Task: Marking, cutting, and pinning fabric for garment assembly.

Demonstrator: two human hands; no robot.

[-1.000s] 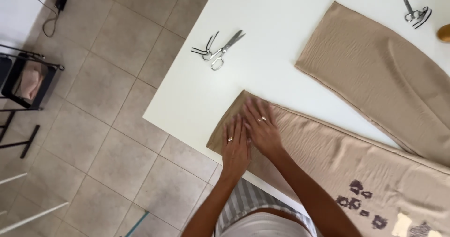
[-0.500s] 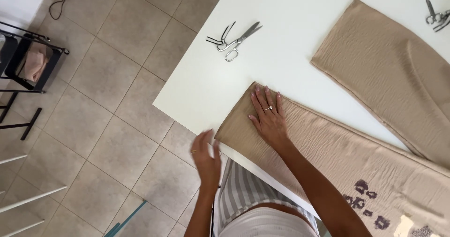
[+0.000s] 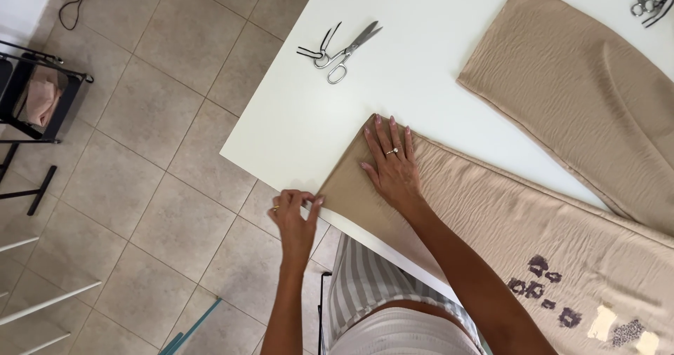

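- The desk is white, and its corner juts out over the tiled floor; the near cloth, a long tan strip, is laid along the desk's front edge with its end at that corner.
- That end could be dragged off the corner, because it is pinned only by the flat right hand while its tip is pulled at the very edge.
- Creases or a skewed edge could be set in if the pinch and the press work against each other; the weave looks thin and slippery.
- A second tan cloth is laid farther back on the desk, apart from the first, and is not in the way.
- The left hand is closed in a pinch on the cloth's corner just off the desk edge; the right hand is open, palm down, fingers spread.
- Scissors are left open-bladed behind the right hand, well apart; a sleeve or cloth swept that way could catch them.
- Another pair of scissors sits at the desk's far end.
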